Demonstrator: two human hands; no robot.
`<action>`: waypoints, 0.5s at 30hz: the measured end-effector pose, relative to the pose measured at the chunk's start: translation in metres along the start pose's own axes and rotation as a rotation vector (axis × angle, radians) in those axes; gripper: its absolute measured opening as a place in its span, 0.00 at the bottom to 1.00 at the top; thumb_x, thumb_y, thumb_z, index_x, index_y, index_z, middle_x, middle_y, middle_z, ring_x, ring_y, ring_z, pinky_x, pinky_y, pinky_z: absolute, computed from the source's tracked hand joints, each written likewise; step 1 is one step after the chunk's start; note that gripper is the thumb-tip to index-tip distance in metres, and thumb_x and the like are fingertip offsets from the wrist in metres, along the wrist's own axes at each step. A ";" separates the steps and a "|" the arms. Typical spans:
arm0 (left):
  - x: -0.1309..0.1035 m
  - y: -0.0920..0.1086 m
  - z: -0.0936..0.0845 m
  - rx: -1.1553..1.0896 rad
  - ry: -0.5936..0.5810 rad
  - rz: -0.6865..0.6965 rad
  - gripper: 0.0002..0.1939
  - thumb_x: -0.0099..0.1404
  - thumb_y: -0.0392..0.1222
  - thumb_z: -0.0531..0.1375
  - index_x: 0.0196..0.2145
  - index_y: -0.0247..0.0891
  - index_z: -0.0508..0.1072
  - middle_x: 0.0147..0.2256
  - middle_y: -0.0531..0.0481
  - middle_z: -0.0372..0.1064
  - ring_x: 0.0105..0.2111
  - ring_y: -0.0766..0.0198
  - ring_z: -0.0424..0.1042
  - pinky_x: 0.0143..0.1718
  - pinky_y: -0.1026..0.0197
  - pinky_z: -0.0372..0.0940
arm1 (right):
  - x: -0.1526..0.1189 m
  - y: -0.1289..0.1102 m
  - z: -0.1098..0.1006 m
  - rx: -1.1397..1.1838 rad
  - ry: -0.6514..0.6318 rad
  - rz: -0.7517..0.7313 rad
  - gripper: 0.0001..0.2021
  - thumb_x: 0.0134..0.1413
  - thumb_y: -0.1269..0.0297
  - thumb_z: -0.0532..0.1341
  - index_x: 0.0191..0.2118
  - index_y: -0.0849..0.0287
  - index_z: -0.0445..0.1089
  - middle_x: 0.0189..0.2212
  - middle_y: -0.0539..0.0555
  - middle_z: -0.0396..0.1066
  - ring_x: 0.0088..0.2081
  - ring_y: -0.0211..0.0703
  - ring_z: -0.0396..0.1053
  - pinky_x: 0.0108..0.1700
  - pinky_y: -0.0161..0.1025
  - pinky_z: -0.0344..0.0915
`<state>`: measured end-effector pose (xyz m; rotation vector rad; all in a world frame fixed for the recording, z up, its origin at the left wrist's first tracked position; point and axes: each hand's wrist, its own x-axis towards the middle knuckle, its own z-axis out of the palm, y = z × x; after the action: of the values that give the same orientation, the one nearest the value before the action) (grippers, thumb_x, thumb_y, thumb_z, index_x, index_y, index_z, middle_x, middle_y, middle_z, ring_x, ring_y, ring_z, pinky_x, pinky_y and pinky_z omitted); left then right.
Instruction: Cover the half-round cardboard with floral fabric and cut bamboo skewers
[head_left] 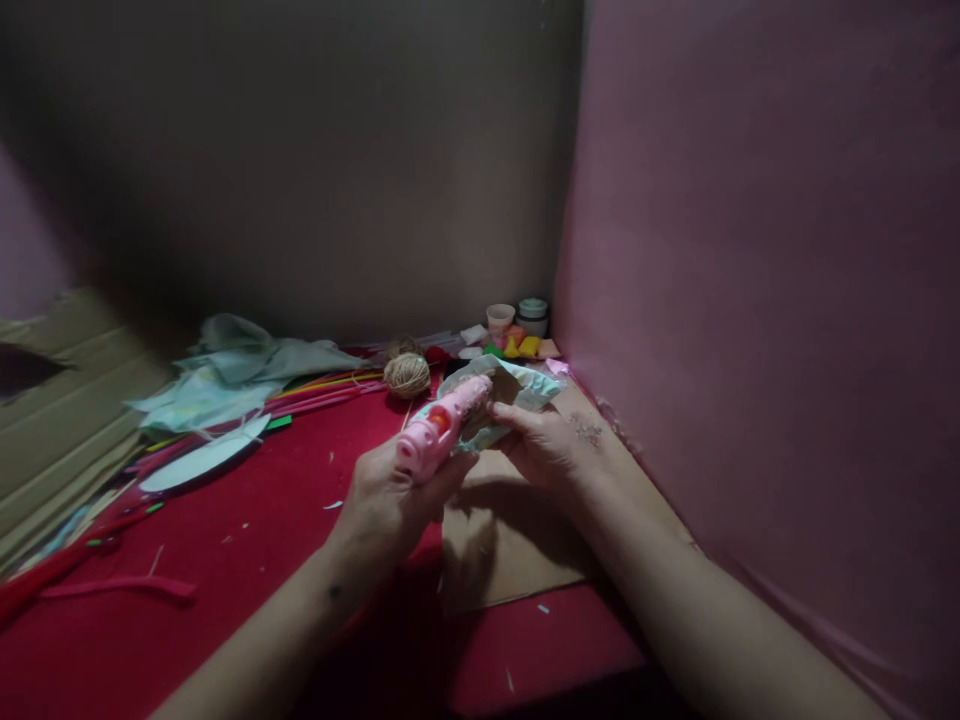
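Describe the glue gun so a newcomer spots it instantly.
On the red surface lies a flat sheet of brown cardboard. Above it, the left hand grips the glue gun. Its pink body with an orange-red patch sets it apart from the pale cloth in the right hand.

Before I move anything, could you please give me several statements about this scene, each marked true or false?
1. The left hand holds a pink glue gun. True.
2. The twine ball is left of the cup in the picture. True.
3. The right hand holds scissors. False: it holds the cloth-covered piece.
4. A mirror lies below the hands. False: it is cardboard.
5. The white oval lies left of the twine ball. True.
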<state>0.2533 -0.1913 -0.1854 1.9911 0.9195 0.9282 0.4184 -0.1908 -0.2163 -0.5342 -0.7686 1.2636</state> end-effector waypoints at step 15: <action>-0.004 -0.002 0.001 0.075 0.063 -0.025 0.18 0.57 0.52 0.62 0.40 0.38 0.77 0.18 0.52 0.69 0.21 0.62 0.69 0.19 0.65 0.62 | 0.001 0.000 -0.002 -0.012 -0.002 0.007 0.16 0.43 0.72 0.65 0.41 0.55 0.72 0.36 0.50 0.76 0.38 0.42 0.73 0.42 0.43 0.71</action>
<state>0.2515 -0.1942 -0.1882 2.0187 1.0258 0.9594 0.4201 -0.1900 -0.2178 -0.5457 -0.7772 1.2674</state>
